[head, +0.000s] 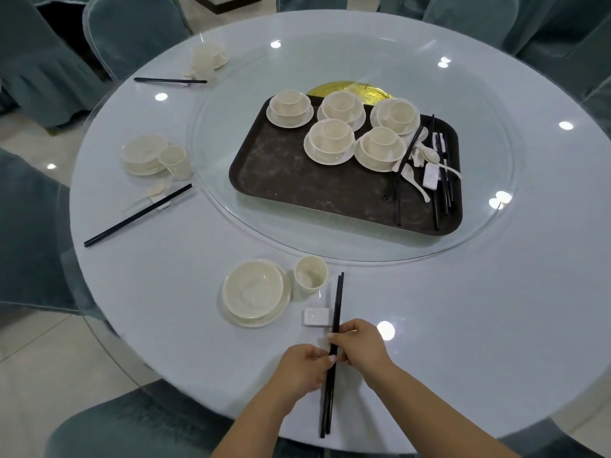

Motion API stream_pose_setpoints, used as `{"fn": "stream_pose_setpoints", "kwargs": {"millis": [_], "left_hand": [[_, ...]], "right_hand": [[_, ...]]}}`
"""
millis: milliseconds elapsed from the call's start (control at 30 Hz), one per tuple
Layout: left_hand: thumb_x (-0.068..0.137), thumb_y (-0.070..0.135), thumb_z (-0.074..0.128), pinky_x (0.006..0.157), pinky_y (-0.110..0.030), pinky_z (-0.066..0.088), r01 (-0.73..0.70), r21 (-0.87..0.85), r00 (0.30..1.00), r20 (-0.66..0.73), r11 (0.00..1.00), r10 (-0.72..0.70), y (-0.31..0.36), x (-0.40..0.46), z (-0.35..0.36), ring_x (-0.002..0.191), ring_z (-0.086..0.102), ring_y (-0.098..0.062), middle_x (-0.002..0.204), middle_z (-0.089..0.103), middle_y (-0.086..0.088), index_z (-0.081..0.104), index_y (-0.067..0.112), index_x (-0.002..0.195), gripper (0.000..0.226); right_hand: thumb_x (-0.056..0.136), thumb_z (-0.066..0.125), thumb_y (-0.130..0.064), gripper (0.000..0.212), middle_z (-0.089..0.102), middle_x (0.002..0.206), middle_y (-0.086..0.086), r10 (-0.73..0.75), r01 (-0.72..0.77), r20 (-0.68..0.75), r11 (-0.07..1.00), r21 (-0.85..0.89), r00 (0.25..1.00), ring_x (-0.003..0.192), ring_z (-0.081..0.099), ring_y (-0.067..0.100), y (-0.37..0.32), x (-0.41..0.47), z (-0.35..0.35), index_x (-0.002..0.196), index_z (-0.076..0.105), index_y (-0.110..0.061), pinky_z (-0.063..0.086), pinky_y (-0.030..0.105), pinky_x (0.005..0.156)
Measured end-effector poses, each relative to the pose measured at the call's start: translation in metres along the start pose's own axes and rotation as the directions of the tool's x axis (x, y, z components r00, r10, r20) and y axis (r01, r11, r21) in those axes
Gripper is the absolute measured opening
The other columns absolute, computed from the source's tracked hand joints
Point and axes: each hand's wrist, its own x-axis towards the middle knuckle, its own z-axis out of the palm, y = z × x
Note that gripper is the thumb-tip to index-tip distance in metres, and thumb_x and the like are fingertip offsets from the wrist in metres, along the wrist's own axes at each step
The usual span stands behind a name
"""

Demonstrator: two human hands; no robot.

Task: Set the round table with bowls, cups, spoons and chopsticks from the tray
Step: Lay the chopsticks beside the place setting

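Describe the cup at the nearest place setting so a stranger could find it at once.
Start at the round table's near edge, where both hands hold black chopsticks. Just left of their far tips, right of the stacked bowl, stands the cup. Unlike the tray's cups, it sits alone on the tabletop, not nested in a bowl.

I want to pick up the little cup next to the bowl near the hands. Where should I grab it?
Grab the cup around its side wall, just under the rim. It stands upright and has no handle, so fingers on one side and thumb on the other work best. Come from above and from its right, since the bowl sits close on its left. Watch the chopsticks that both hands are holding.
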Motion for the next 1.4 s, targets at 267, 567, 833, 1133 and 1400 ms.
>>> {"fn": "stream_pose_setpoints", "kwargs": {"millis": [267, 567, 833, 1133, 1400], "left_hand": [[0.086, 0.023, 0.070, 0.067, -0.018, 0.049, -0.099, 0.206, 0.985, -0.121, 0.973, 0.126, -0.001, 0.007, 0.017, 0.077, 0.063, -0.010, 0.089, 0.070, -0.001, 0.063, 0.019, 0.098, 0.014], [0.086, 0.017, 0.063, 0.057, -0.012, 0.042, -0.123, 0.346, 0.966, -0.172, 0.930, 0.192, -0.004, 0.013, 0.025, 0.067, 0.054, -0.004, 0.075, 0.060, 0.008, 0.055, 0.029, 0.082, 0.015], [0.085, 0.011, 0.058, 0.059, -0.011, 0.043, -0.124, 0.404, 0.957, -0.194, 0.906, 0.218, -0.003, 0.018, 0.029, 0.076, 0.058, -0.003, 0.086, 0.065, 0.010, 0.050, 0.036, 0.078, 0.027], [0.081, 0.011, 0.062, 0.063, -0.016, 0.047, -0.122, 0.387, 0.955, -0.203, 0.914, 0.214, -0.004, 0.022, 0.031, 0.077, 0.062, -0.006, 0.080, 0.067, 0.005, 0.052, 0.034, 0.079, 0.025], [0.083, 0.010, 0.061, 0.060, -0.012, 0.043, -0.134, 0.381, 0.955, -0.198, 0.915, 0.222, -0.004, 0.022, 0.030, 0.074, 0.058, -0.002, 0.077, 0.063, 0.010, 0.050, 0.038, 0.078, 0.030]], "right_hand": [[0.081, 0.070, -0.015, 0.014, 0.070, 0.083, 0.012, -0.037, 0.029, -0.083, 0.995, -0.098, 0.996, 0.075, 0.069, 0.030, 0.006, 0.006, 0.006, 0.084, 0.057, -0.010, 0.058, 0.040, 0.073], [0.080, 0.070, -0.013, 0.014, 0.069, 0.079, 0.006, -0.051, 0.045, -0.049, 0.993, -0.111, 0.998, 0.066, 0.069, 0.020, 0.012, 0.007, 0.004, 0.086, 0.057, -0.013, 0.057, 0.031, 0.063], [0.085, 0.066, -0.019, 0.008, 0.069, 0.083, 0.003, -0.102, 0.094, -0.040, 0.980, -0.175, 0.994, 0.076, 0.068, 0.021, 0.019, 0.008, 0.005, 0.084, 0.059, -0.017, 0.058, 0.037, 0.074], [0.089, 0.062, -0.027, 0.009, 0.069, 0.080, 0.000, -0.144, 0.134, -0.020, 0.957, -0.258, 0.989, 0.074, 0.067, 0.015, 0.019, 0.012, 0.004, 0.087, 0.059, -0.019, 0.054, 0.026, 0.070], [0.089, 0.063, -0.027, 0.010, 0.068, 0.080, -0.001, -0.140, 0.134, -0.001, 0.947, -0.292, 0.990, 0.074, 0.067, 0.015, 0.018, 0.015, 0.003, 0.083, 0.057, -0.021, 0.051, 0.022, 0.066]]}}
